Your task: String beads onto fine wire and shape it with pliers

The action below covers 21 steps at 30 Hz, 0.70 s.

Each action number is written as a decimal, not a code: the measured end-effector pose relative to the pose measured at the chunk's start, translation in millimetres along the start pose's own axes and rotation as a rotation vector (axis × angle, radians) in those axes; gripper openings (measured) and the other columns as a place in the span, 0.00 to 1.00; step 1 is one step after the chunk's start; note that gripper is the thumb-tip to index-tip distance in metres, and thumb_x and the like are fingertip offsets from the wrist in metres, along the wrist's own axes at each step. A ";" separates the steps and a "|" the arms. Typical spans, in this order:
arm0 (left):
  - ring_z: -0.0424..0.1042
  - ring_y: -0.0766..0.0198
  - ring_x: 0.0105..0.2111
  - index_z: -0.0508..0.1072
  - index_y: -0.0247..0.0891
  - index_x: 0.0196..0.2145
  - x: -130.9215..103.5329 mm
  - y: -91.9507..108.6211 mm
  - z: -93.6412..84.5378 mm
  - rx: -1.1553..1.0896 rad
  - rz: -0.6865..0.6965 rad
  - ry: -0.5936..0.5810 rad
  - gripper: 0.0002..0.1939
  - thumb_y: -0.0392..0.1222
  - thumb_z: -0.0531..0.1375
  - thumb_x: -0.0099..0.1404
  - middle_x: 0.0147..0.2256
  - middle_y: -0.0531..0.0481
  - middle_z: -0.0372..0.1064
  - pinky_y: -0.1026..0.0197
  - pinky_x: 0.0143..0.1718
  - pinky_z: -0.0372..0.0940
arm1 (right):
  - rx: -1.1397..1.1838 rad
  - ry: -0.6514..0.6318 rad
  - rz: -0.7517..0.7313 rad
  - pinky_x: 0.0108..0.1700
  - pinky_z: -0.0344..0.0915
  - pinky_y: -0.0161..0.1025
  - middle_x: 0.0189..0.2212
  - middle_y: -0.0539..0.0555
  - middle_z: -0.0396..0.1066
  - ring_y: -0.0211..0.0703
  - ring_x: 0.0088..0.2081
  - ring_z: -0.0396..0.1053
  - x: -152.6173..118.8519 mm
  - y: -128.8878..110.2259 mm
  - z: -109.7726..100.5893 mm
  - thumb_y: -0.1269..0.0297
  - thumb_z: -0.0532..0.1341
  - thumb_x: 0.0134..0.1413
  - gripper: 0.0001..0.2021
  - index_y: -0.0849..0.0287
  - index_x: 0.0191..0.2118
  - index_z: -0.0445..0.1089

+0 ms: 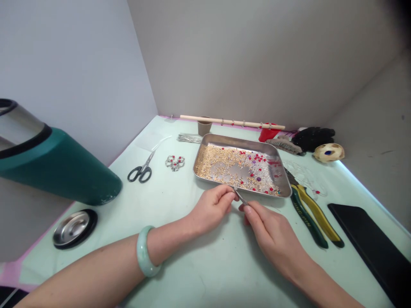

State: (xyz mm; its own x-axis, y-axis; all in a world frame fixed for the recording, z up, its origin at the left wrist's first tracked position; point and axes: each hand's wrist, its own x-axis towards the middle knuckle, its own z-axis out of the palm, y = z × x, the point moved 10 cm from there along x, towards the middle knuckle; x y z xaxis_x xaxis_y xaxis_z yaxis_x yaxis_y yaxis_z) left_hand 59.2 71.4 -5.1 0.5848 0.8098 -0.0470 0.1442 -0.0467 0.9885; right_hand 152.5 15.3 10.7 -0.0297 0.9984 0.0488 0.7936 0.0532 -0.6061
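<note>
My right hand (268,224) is closed round a pair of slim metal tweezers (241,197), whose tip points up and left. My left hand (215,204), with a pale green bangle on the wrist, is closed in a pinch at that tip. Whatever sits between its fingertips is too small to make out. Both hands meet just in front of the metal tray (210,183), which holds gold and clear beads (233,160) with scattered red and purple ones. To the left lies a wire piece with red beads (175,162).
Black-handled scissors (141,172), a green bottle (61,167) and its lid (75,228) stand left. Right are green-yellow pliers (313,216) and a black phone-like slab (366,239). Behind the tray, a wooden stick (205,119) with small rings rests across a brown cup (204,127) and a red cup (268,133).
</note>
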 end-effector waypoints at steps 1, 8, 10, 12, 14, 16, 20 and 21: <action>0.53 0.70 0.21 0.67 0.36 0.33 -0.1 0.0 -0.2 0.008 0.002 0.001 0.10 0.42 0.49 0.68 0.20 0.57 0.54 0.65 0.25 0.52 | -0.007 0.002 0.000 0.29 0.53 0.38 0.22 0.50 0.63 0.43 0.26 0.63 0.0 0.4 0.0 0.56 0.43 0.66 0.17 0.55 0.28 0.57; 0.54 0.70 0.21 0.67 0.36 0.33 0.5 0.2 -1.0 0.065 0.010 0.014 0.10 0.41 0.49 0.67 0.20 0.57 0.55 0.65 0.25 0.52 | -0.063 0.000 0.007 0.29 0.53 0.38 0.23 0.50 0.65 0.43 0.25 0.63 1.3 2.8 2.2 0.56 0.43 0.66 0.17 0.55 0.27 0.56; 0.55 0.69 0.22 0.66 0.37 0.33 0.7 0.5 -2.1 0.087 0.014 0.030 0.10 0.41 0.49 0.67 0.21 0.57 0.55 0.65 0.25 0.52 | -0.088 0.009 0.003 0.28 0.53 0.38 0.23 0.50 0.65 0.43 0.25 0.64 1.6 2.5 2.8 0.57 0.43 0.66 0.17 0.55 0.27 0.57; 0.56 0.69 0.22 0.66 0.36 0.32 0.8 0.2 -2.9 0.096 0.011 0.038 0.10 0.41 0.49 0.67 0.21 0.57 0.56 0.65 0.25 0.53 | -0.107 0.019 -0.011 0.28 0.53 0.38 0.23 0.50 0.66 0.43 0.25 0.64 1.6 1.4 3.1 0.57 0.43 0.66 0.17 0.56 0.27 0.57; 0.56 0.69 0.22 0.66 0.36 0.32 1.2 -0.1 -2.4 0.088 0.008 0.030 0.10 0.41 0.49 0.67 0.21 0.57 0.56 0.65 0.25 0.53 | -0.118 0.029 -0.027 0.28 0.53 0.38 0.22 0.50 0.66 0.42 0.24 0.64 1.5 0.1 2.7 0.58 0.43 0.66 0.17 0.56 0.27 0.56; 0.56 0.69 0.21 0.66 0.36 0.32 1.6 -0.4 -1.6 0.075 0.006 0.018 0.10 0.41 0.49 0.67 0.20 0.57 0.56 0.65 0.26 0.54 | -0.123 0.033 -0.035 0.27 0.53 0.37 0.22 0.50 0.65 0.42 0.24 0.63 1.5 -0.5 2.1 0.58 0.43 0.66 0.17 0.56 0.27 0.56; 0.55 0.69 0.21 0.66 0.36 0.31 2.0 0.4 -1.4 0.067 0.003 0.013 0.10 0.40 0.49 0.67 0.20 0.57 0.56 0.65 0.26 0.54 | -0.120 0.037 -0.029 0.27 0.53 0.37 0.21 0.49 0.64 0.42 0.23 0.63 1.4 0.1 1.2 0.58 0.43 0.66 0.16 0.55 0.27 0.56; 0.55 0.69 0.21 0.66 0.36 0.31 1.9 0.8 -1.3 0.068 0.002 0.014 0.10 0.40 0.49 0.67 0.20 0.57 0.55 0.65 0.26 0.54 | -0.116 0.038 -0.027 0.27 0.53 0.37 0.21 0.49 0.63 0.42 0.23 0.62 1.4 0.2 1.2 0.58 0.43 0.66 0.16 0.55 0.27 0.56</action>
State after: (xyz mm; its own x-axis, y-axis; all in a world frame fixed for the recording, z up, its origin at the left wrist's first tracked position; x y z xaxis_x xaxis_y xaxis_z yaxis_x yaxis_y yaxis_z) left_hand 59.4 73.6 -4.2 0.5739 0.8178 -0.0421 0.1966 -0.0877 0.9766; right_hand 151.9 16.7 9.7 -0.0309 0.9949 0.0958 0.8580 0.0755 -0.5080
